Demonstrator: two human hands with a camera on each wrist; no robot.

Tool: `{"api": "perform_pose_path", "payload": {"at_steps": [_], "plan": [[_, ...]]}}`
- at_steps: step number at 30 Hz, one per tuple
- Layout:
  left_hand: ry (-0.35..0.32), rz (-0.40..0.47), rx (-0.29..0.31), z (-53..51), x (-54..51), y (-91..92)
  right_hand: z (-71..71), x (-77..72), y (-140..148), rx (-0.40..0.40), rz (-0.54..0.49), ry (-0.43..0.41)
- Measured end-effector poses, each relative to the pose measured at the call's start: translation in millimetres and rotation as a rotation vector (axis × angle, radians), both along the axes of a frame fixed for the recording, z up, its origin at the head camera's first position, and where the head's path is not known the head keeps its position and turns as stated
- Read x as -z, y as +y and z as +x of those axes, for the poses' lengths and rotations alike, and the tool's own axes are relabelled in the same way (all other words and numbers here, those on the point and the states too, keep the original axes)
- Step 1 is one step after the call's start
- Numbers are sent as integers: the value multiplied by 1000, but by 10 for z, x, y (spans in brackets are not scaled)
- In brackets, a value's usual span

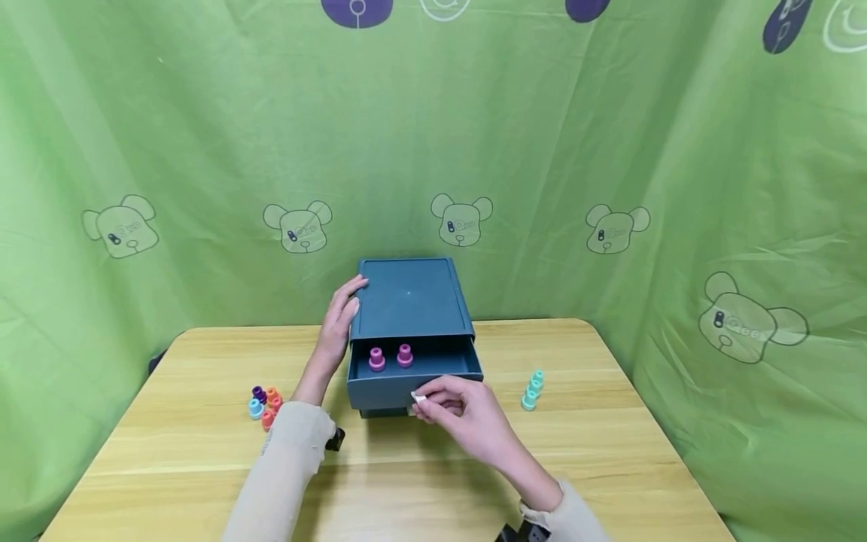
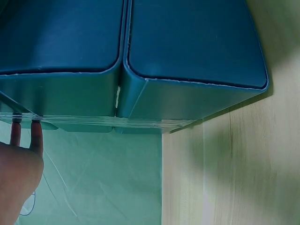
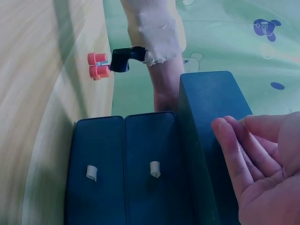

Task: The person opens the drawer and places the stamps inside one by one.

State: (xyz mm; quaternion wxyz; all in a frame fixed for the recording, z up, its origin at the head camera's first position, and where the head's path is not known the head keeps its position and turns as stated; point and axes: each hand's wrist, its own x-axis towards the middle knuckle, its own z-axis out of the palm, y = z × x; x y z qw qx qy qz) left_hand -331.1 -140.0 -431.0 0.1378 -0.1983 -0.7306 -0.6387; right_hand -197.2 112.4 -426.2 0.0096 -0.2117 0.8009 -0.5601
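Observation:
A dark blue drawer cabinet [image 1: 409,297] stands on the table, its top drawer [image 1: 379,393] pulled part way out with two magenta stepped pieces [image 1: 376,360] upright inside. My left hand [image 1: 334,327] rests along the cabinet's left side, fingertips at its top edge; in the left wrist view two fingers of that hand [image 2: 22,164] touch the cabinet wall [image 2: 61,96]. With thumb and fingers, my right hand [image 1: 470,418] pinches the white tab [image 1: 419,397] on the drawer front. The right wrist view shows this hand [image 3: 262,164] at the protruding drawer [image 3: 211,108], its tab hidden.
Left of the cabinet lie orange-red pieces [image 1: 268,418], a light blue piece [image 1: 255,409] and a dark purple one [image 1: 259,394]. Several turquoise pieces [image 1: 532,390] form a row at the right. Two lower drawers [image 3: 98,140] are closed, with white tabs [image 3: 155,169]. A green curtain [image 1: 542,150] hangs behind.

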Motion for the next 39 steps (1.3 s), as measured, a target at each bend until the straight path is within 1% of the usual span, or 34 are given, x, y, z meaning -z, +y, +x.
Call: {"api": "perform_pose_path", "payload": {"at_steps": [9,15,20,22,27,29,32,35,39], "plan": [[27,7,2,-18,5,-4,-125,19,-25,27,-18,-3],[35,-4,10,-18,-5,-14,-212,53,-36,22,-43,13],[46,-17,18,-39,7,-32,-284,63,-36,21,-40,9],[44,-13,13,-100,72,-44,-308,56,-42,20,-43,4],[53,-13,-7,-295,277,-88,-369,49,-64,19,-59,8],[56,-15,-7,-324,298,-101,-393,55,-71,23,-63,10],[50,-17,-4,-326,287,-113,-423,62,-81,35,-66,7],[26,-9,5,-270,202,-103,-441,65,-92,52,-67,1],[10,-7,3,-253,157,-105,-476,79,-100,63,-74,0]]}}
